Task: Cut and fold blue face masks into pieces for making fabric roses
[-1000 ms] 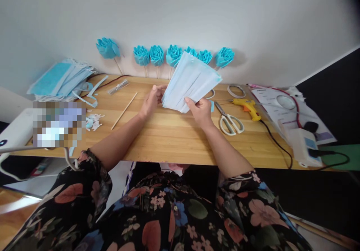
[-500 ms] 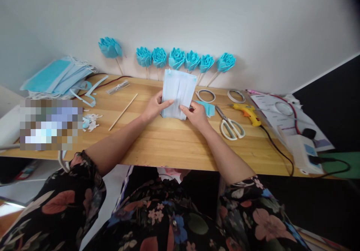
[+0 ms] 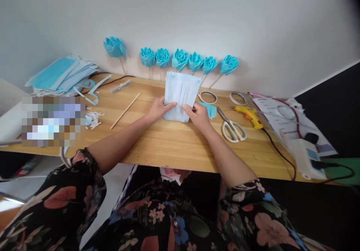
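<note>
Both hands hold a pale blue pleated face mask (image 3: 181, 89) upright above the table. My left hand (image 3: 159, 109) grips its lower left edge, thumb on the near face and fingers behind. On the lower right, my right hand (image 3: 198, 114) pinches it the same way. No ear loops show on this mask. A piece of brighter blue mask fabric (image 3: 211, 110) lies just past my right hand. Scissors with white handles (image 3: 233, 129) rest to the right of it. A thin wooden stick (image 3: 125, 111) lies left of my left hand.
Several blue fabric roses (image 3: 180, 59) on sticks lean along the wall. A pile of masks (image 3: 62, 74), blue strips (image 3: 94, 91) and small scraps (image 3: 92, 119) lie left. Rightward are two tape rolls (image 3: 208, 97) (image 3: 238, 98), a yellow glue gun (image 3: 249, 115) with its cord, and a power strip (image 3: 306, 158).
The whole view has shifted slightly. The mask's top now leans a little more to the right and its pleats look more spread. Both hands keep their grip.
</note>
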### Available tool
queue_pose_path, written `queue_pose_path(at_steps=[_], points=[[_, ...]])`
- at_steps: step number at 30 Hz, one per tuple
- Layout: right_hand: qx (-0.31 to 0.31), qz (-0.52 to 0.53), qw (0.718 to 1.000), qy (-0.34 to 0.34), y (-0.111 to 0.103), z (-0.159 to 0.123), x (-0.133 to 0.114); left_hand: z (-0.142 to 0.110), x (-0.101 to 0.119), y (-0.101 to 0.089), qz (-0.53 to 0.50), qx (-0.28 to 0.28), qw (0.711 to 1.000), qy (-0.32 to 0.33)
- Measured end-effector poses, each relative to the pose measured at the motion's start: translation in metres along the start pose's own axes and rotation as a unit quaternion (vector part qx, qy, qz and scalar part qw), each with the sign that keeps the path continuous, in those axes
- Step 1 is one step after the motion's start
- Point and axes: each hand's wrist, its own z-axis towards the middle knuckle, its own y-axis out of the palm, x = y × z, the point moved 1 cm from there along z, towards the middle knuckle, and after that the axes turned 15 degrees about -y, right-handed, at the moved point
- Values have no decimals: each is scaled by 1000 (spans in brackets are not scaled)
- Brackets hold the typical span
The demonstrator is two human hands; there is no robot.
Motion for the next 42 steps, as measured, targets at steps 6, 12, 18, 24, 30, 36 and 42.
queue_pose_path(at_steps=[6,12,18,24,30,36,42], points=[[13,-10,1000,2,1,1,-2,-1,0,3,-13,-1,1000,9],[20,-14,1000,2,2,2,-3,-3,3,4,-5,11,1000,10],[26,3,1000,-14,-1,2,-12,-3,2,5,-26,0,1000,3],[37,-8,998,-41,-3,4,-14,-6,4,7,-47,8,998,38],[8,-2,1000,7,1,3,1,0,2,2,17,35,999,26],[-5,-8,1000,24,3,2,4,1,3,1,37,29,999,11],[-4,-17,1000,23,3,2,4,-2,4,3,21,12,1000,-15]])
